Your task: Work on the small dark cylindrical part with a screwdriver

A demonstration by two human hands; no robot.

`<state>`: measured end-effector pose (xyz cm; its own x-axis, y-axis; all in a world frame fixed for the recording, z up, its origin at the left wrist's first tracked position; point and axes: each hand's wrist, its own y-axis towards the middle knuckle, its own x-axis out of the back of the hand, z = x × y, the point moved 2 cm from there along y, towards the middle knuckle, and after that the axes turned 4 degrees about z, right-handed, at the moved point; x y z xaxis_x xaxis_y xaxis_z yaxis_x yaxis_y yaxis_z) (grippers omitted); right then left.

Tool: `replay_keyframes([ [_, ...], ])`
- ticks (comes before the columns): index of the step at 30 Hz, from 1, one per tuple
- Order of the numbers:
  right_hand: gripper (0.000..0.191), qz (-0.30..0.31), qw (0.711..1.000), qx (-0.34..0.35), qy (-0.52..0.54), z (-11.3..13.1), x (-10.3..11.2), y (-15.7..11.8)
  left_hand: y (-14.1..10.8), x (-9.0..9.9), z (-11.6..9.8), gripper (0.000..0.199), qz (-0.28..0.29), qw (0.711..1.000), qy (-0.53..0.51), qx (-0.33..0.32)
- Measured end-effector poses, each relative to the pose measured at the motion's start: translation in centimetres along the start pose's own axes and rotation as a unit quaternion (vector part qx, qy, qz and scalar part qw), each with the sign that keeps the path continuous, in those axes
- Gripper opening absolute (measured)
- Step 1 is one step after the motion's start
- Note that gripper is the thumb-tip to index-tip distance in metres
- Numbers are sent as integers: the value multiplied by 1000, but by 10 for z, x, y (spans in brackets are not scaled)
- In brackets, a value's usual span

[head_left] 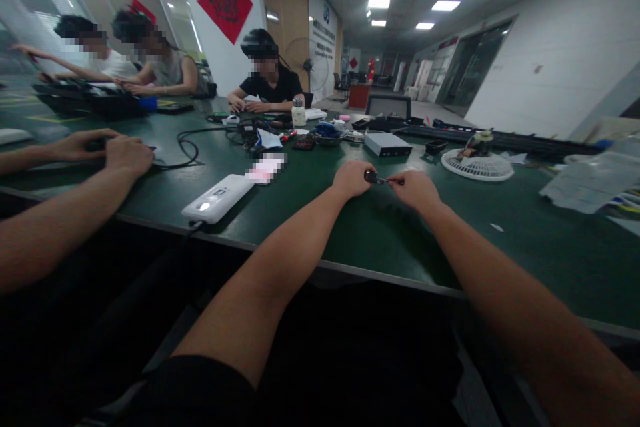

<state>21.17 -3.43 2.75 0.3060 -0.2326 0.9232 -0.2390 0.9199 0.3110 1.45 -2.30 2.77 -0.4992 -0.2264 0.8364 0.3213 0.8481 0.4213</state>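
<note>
Above the green tabletop [300,213], my left hand [353,179] is closed around a small dark part [371,177], most of it hidden by the fingers. Facing it from the right, my right hand [414,188] pinches a thin dark rod-like piece [393,181]. The rod's left end meets or nearly meets the small part; whether they are joined I cannot tell. Both hands are close together, a short way in from the table's front edge.
A white power bank [220,199] with a cable lies left. Behind my hands are a grey box-shaped drive [387,144], a white fan grille [477,165] and a small jar [299,112]. A co-worker's hands [127,155] work at far left; other people sit across the table.
</note>
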Motion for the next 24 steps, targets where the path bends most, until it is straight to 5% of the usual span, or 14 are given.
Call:
replay_keyframes([
  [6,31,3,999,11,33,2,-1,1,-1,2,2,34,1,1000,5,16],
  [12,29,-45,997,-51,27,-3,3,2,0,4,1,36,-21,998,3,52],
  [19,30,37,993,-108,10,-13,-1,5,-1,5,7,33,-34,996,-1,87],
  [24,30,43,992,-121,8,-17,3,8,0,4,8,33,-33,995,4,90],
])
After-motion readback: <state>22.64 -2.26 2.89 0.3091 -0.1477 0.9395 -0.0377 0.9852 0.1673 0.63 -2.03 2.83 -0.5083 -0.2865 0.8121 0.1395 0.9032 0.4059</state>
